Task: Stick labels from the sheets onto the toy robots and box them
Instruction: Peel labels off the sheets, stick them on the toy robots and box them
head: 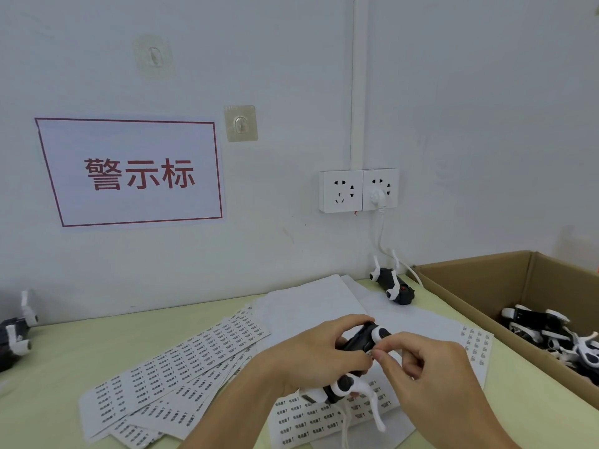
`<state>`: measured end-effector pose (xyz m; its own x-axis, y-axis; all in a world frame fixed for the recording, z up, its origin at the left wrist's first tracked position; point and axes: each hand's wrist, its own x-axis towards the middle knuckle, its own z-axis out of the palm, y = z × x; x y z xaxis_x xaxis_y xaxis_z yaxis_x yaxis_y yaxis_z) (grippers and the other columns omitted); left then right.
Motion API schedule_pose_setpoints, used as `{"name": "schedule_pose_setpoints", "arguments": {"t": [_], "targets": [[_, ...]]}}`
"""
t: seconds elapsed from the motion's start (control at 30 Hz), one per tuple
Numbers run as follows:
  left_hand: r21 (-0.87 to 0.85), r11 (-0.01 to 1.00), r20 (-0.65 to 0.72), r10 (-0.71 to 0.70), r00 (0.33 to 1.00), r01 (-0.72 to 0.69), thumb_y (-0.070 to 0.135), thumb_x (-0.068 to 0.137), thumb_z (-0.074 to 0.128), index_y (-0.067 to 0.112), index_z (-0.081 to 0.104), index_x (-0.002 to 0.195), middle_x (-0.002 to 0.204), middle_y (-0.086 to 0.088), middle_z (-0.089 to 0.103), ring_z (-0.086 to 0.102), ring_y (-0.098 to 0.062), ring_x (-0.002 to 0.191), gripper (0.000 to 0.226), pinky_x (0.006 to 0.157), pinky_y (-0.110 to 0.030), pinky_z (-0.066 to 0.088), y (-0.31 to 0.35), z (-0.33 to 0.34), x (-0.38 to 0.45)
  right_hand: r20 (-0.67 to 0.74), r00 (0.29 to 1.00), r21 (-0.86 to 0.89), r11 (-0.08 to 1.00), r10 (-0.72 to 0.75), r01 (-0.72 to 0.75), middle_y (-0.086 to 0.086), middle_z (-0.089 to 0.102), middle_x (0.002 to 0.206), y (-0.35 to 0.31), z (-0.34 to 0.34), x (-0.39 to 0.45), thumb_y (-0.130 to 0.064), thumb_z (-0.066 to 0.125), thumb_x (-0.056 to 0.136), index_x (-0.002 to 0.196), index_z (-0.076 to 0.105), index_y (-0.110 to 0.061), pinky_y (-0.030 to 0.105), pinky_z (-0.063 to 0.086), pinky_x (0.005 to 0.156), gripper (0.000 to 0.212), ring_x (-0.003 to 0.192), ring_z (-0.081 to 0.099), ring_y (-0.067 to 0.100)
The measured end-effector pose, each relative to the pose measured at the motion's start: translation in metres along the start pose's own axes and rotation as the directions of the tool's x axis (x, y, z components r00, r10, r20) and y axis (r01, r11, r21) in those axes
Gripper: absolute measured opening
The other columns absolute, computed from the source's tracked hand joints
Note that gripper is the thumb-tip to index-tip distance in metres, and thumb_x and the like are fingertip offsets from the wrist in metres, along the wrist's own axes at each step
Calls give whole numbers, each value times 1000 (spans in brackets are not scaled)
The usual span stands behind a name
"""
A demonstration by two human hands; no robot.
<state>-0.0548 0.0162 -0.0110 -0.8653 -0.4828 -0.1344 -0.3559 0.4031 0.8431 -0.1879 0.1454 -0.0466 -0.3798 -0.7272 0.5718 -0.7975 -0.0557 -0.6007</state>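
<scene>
At the pale green bench, my left hand grips a black-and-white plastic toy robot above the printed label sheets, while my right hand pinches a small label against it. Light, rigid, thin-limbed: best held by the body.

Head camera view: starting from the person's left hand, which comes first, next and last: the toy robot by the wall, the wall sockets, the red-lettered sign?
From the left hand:
1. Toy robot by the wall, on the table behind, rightward.
2. Wall sockets, higher on the wall.
3. Red-lettered sign, far left on the wall.
</scene>
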Motion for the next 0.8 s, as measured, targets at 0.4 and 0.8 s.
{"name": "schedule_pose_setpoints", "arguments": {"t": [0.4, 0.8], "targets": [[-13, 1000, 8, 6, 1000, -6, 32, 94, 60, 55, 47, 132, 121, 3, 68, 66, -10, 97, 46, 69, -7, 47, 2, 0, -1, -75, 996, -147, 987, 49, -60, -14, 43, 43, -8, 2, 0, -18, 88, 72, 59, 53, -53, 20, 32, 45, 52, 49, 48, 5], [-1, 1000, 6, 2, 1000, -2, 20, 88, 66, 52, 44, 140, 122, 1, 67, 68, -19, 110, 65, 100, -29, 53, -1, -7, -4, -78, 994, -63, 994, 83, -88, -13, 47, 60, 1, -14, 6, -30, 72, 84, 82, 62, -38, 17, 34, 53, 13, 64, 49, 5]]}}
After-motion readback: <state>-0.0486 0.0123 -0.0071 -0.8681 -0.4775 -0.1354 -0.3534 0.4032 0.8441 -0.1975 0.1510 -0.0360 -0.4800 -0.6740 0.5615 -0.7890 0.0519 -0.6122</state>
